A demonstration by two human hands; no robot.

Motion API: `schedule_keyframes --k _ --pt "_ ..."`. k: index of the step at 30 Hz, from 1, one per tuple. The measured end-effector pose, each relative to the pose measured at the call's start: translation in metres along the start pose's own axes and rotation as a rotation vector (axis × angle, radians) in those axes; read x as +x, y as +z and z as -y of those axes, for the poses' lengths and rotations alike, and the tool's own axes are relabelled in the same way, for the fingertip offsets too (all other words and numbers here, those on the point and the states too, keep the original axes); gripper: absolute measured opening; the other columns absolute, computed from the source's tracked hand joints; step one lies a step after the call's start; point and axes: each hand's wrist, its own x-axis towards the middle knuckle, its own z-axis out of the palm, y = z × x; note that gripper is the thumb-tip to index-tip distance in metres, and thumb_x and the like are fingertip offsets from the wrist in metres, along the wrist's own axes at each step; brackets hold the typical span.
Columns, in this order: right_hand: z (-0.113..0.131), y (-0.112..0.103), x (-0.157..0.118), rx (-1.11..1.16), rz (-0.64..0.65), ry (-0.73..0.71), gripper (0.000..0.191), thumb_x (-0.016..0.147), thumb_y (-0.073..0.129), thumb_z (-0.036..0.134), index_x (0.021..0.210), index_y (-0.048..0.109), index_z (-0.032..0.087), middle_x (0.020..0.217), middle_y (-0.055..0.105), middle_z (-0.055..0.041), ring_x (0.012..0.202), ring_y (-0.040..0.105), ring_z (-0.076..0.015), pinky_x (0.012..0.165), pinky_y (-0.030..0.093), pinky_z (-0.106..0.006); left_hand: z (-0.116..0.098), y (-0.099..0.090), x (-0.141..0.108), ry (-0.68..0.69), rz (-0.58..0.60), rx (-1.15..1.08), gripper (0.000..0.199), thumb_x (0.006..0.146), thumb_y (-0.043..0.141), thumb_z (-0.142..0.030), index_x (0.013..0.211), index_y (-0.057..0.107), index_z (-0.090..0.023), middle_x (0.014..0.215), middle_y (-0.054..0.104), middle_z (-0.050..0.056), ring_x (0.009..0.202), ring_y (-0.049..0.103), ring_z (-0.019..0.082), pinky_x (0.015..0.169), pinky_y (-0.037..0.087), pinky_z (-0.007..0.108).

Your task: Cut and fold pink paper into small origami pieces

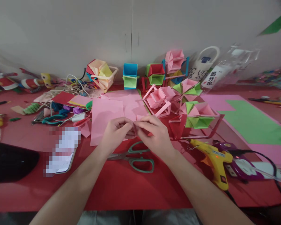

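My left hand (118, 132) and my right hand (155, 134) meet at the middle of the red table, fingertips pinched together. Between them is a small piece of pink paper (139, 117), mostly hidden by the fingers; both hands hold it. Beneath and behind them lie pink paper sheets (107, 111). Green-handled scissors (141, 165) rest on the table just below my hands, blades pointing left.
Folded paper boxes on frames (198, 117) stand behind and to the right. A yellow glue gun (215, 157) lies at right by a purple power strip (243, 167). At left are a phone (64, 153), a black object (12, 161) and paper scraps. Bottles (219, 73) lean against the wall.
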Motion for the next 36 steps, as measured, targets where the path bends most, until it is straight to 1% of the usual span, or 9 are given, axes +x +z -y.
schedule_keyframes --k 10,16,22,26,28,30,31,33,36 --pt "0.002 -0.003 0.001 -0.122 0.065 -0.036 0.027 0.088 0.056 0.012 0.108 0.072 0.022 0.102 0.067 -0.0080 0.095 0.061 -0.0223 0.086 0.052 -0.042 0.004 -0.001 0.003 0.062 -0.031 -0.016 0.011 0.078 0.064 -0.026 0.076 0.067 -0.016 0.072 0.071 0.001 0.067 0.072 0.017 0.068 0.063 0.030" --pt "0.005 -0.004 0.001 -0.169 0.106 -0.034 0.028 0.088 0.056 0.016 0.111 0.071 0.022 0.108 0.066 -0.0092 0.100 0.060 -0.0249 0.088 0.050 -0.044 0.008 -0.001 0.004 0.092 -0.092 -0.006 0.013 0.077 0.063 -0.028 0.076 0.067 -0.016 0.074 0.072 0.003 0.064 0.071 0.017 0.066 0.063 0.031" --pt "0.009 -0.005 0.002 -0.222 0.137 -0.043 0.024 0.090 0.057 0.020 0.108 0.072 0.022 0.118 0.064 -0.0101 0.108 0.057 -0.0271 0.092 0.047 -0.047 0.007 -0.003 0.004 0.100 -0.043 -0.114 0.021 0.079 0.070 -0.036 0.078 0.065 -0.015 0.073 0.070 0.002 0.065 0.070 0.016 0.068 0.062 0.032" --pt "0.010 -0.006 0.001 -0.209 0.120 -0.013 0.030 0.091 0.059 0.027 0.120 0.068 0.026 0.138 0.053 -0.0109 0.128 0.047 -0.0316 0.106 0.038 -0.054 0.005 -0.005 0.005 0.162 -0.058 -0.057 0.024 0.083 0.070 -0.039 0.081 0.066 -0.015 0.070 0.068 0.001 0.064 0.068 0.014 0.066 0.061 0.027" --pt "0.008 -0.007 0.001 -0.141 0.076 0.051 0.041 0.091 0.061 0.033 0.132 0.060 0.030 0.148 0.043 -0.0099 0.141 0.034 -0.0335 0.113 0.030 -0.058 0.004 -0.008 0.005 0.248 -0.105 0.042 0.023 0.086 0.067 -0.038 0.082 0.067 -0.015 0.071 0.068 0.001 0.066 0.068 0.014 0.069 0.061 0.027" --pt "0.004 -0.006 0.002 -0.006 0.001 0.173 0.053 0.091 0.062 0.038 0.142 0.048 0.033 0.152 0.040 -0.0098 0.145 0.029 -0.0323 0.114 0.029 -0.059 0.003 -0.010 0.004 0.330 -0.160 0.149 0.023 0.088 0.064 -0.038 0.082 0.066 -0.016 0.071 0.067 0.000 0.068 0.068 0.014 0.071 0.061 0.027" --pt "0.002 -0.005 0.002 0.091 -0.044 0.257 0.057 0.091 0.063 0.041 0.145 0.045 0.033 0.151 0.042 -0.0104 0.144 0.031 -0.0311 0.112 0.033 -0.057 0.002 -0.011 0.004 0.360 -0.177 0.185 0.023 0.089 0.063 -0.038 0.082 0.066 -0.016 0.071 0.066 0.000 0.069 0.067 0.014 0.071 0.061 0.027" --pt "-0.003 -0.003 0.005 0.339 -0.123 0.443 0.058 0.089 0.065 0.044 0.142 0.046 0.030 0.142 0.051 -0.0115 0.134 0.046 -0.0283 0.104 0.045 -0.050 0.002 -0.011 0.003 0.388 -0.178 0.216 0.023 0.091 0.061 -0.039 0.083 0.065 -0.017 0.071 0.064 0.000 0.069 0.067 0.014 0.069 0.061 0.026" --pt "-0.008 -0.001 0.007 0.679 -0.058 0.673 0.048 0.080 0.074 0.047 0.120 0.063 0.022 0.110 0.068 -0.0088 0.101 0.065 -0.0233 0.087 0.054 -0.041 0.004 -0.008 0.003 0.387 -0.160 0.235 0.024 0.091 0.060 -0.040 0.084 0.064 -0.018 0.072 0.063 0.000 0.070 0.067 0.014 0.067 0.061 0.026"
